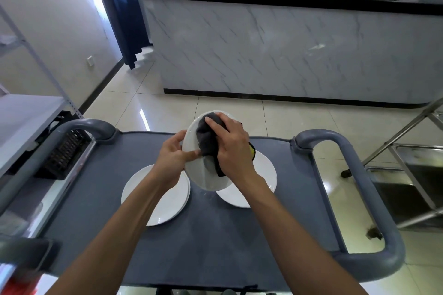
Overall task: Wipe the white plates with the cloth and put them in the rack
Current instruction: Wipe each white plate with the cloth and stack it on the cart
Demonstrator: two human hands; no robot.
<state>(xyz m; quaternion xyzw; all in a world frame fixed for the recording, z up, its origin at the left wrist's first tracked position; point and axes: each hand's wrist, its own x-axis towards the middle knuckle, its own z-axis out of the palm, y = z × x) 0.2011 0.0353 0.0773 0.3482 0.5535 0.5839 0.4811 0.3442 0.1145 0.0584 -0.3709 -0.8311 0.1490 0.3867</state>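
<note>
My left hand [173, 160] grips the left rim of a white plate [203, 178] that is tilted up above the grey cart top [215, 235]. My right hand [232, 146] presses a dark grey cloth [205, 137] against the plate's face, fingers curled over the cloth. A yellow edge of the cloth shows to the right of that hand. Two more white plates lie flat on the cart: one at the left [167, 206], partly under my left forearm, and one at the right [265, 175], partly hidden behind the held plate. A black rack [62, 153] sits left of the cart.
Grey handle bars [374, 199] ring both ends of the cart. A white metal shelf [21, 112] stands at the left. A steel frame and tray [412, 165] stand at the right. A marble-fronted counter [287, 43] lies ahead across tiled floor.
</note>
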